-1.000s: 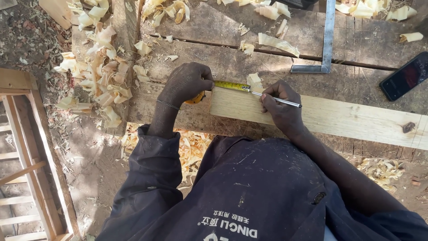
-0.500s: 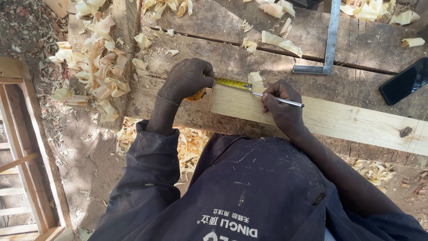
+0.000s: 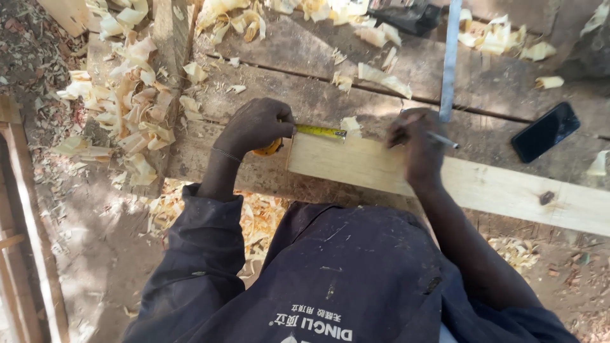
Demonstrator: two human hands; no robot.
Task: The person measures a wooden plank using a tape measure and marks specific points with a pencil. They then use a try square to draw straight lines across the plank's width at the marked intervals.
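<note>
Pale plank [image 3: 457, 181] runs left to right across the desk [image 3: 305, 95]; left hand [image 3: 254, 126] clamps the tape measure [image 3: 318, 131] at its end; right hand [image 3: 416, 143], pinching a pencil [image 3: 441, 139], sits further along

My left hand [image 3: 254, 126] sits curled with knuckles up, thumb and fingers pinched together, its forearm bare below a pushed-up dark sleeve. My right hand [image 3: 416, 143] is bunched in a writing grip, wrist bent, forearm bare and angled back toward my body.

A black phone [image 3: 545, 131] is seen lying at three o'clock on the bench [image 3: 305, 57]; a metal square [image 3: 450, 60] lies at one o'clock, wood shavings [image 3: 130, 108] are heaped at ten o'clock.
</note>
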